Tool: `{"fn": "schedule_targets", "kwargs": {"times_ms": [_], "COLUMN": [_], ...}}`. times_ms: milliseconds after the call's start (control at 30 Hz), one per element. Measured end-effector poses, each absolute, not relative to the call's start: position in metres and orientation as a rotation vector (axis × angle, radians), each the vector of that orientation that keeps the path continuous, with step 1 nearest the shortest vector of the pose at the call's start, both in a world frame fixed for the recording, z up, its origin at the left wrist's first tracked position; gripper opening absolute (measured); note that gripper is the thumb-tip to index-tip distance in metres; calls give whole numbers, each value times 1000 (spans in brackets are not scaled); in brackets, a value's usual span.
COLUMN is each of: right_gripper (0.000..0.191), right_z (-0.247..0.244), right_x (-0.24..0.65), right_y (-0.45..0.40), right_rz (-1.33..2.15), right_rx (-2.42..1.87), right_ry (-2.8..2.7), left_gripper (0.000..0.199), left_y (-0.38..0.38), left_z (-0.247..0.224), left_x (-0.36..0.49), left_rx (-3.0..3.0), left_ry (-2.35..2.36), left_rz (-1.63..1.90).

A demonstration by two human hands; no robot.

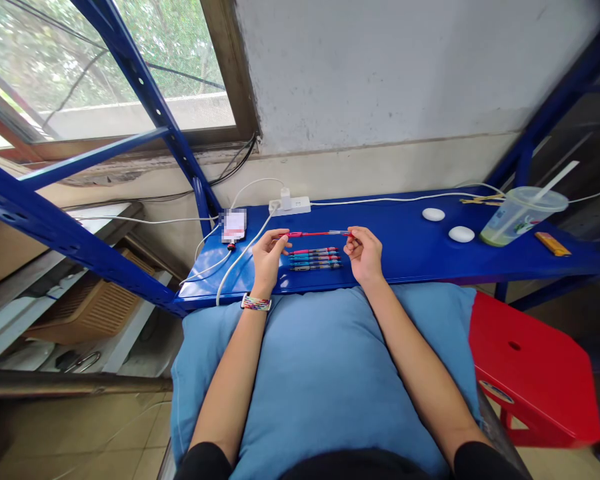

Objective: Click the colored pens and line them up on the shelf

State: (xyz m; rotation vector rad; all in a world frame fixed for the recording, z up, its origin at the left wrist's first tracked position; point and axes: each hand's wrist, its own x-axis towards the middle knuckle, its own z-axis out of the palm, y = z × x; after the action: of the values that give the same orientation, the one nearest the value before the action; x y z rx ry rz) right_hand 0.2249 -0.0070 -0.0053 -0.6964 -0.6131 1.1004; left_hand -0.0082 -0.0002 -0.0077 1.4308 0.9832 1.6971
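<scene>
A red pen (314, 234) stretches level between my two hands, above the blue table. My left hand (269, 257) pinches its pink-red grip end. My right hand (365, 255) pinches the other end, beside a clear barrel section (338, 233). A thin red length, which looks like the refill, shows between the grip and the clear section. Whether the parts are fully separated I cannot tell. Just below, several pens (315, 259) with red, blue and dark parts lie side by side on the table. A colourful woven band is around my left wrist.
The blue table (400, 263) holds a power strip (297, 205), white cables, a phone-like device (234, 227), two white egg-shaped objects (461, 234), a plastic cup with straw (523, 217) and an orange packet (553, 244). A blue pillow (325, 373) lies under my forearms; a red stool (535, 360) stands right.
</scene>
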Motion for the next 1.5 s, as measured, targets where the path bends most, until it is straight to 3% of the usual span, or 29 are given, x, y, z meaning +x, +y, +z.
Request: {"fn": "schedule_targets", "kwargs": {"times_ms": [500,733,867,1067,1167,1300,1500], "right_gripper": [19,30,29,30,30,32,31], "right_z": [-3,-4,-5,-5,-4,-4,-3], "right_x": [222,221,221,218,217,216,215], "right_y": [-13,-16,-15,-16,-17,-17,-17], "right_rz": [1153,1259,1272,1275,1267,1274,1258], "right_rx": [-722,-714,-731,-727,-715,-702,-712], "right_ry": [-777,-964,-920,-930,-910,-921,-915], "left_gripper": [26,55,33,34,47,24,48], "left_y": [-6,-14,-15,-14,-13,-14,-13], "left_z": [-3,6,5,4,4,4,4], "left_x": [-5,-1,1,-1,-3,-4,-2], "left_rx": [1495,1674,1662,1652,1692,1659,1722], "left_ry": [958,1033,951,906,912,963,895], "left_rz": [1590,1502,1498,1520,1540,1491,1537]}}
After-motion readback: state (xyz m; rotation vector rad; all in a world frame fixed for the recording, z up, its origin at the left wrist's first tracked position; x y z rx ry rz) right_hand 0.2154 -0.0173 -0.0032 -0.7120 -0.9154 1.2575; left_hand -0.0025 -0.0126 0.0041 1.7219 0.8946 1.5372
